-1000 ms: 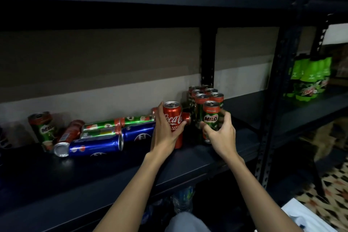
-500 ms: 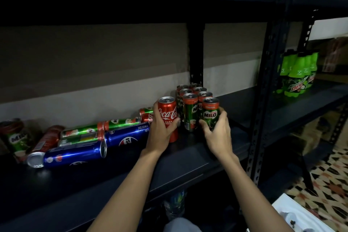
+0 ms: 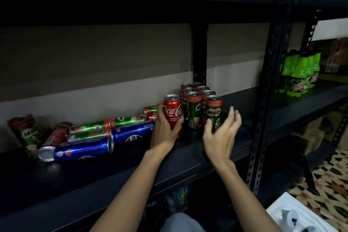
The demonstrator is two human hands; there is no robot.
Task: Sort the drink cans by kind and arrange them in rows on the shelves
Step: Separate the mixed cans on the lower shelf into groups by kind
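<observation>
Left hand (image 3: 165,130) gripped the cola can (image 3: 172,113) mid-body; right hand (image 3: 222,133) hung released. Can judged rigid, smooth, likely slippery.

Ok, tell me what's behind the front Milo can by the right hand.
Behind the front Milo can more upright Milo cans stand in two rows running back toward the wall. Mostly their tops show; their bodies are largely covered. The right hand is just in front of it.

Green Mountain Dew bottles (image 3: 299,79) stood together on the next rack to my right. A patterned tile floor (image 3: 327,181) showed below, beside a white box (image 3: 293,216).
</observation>
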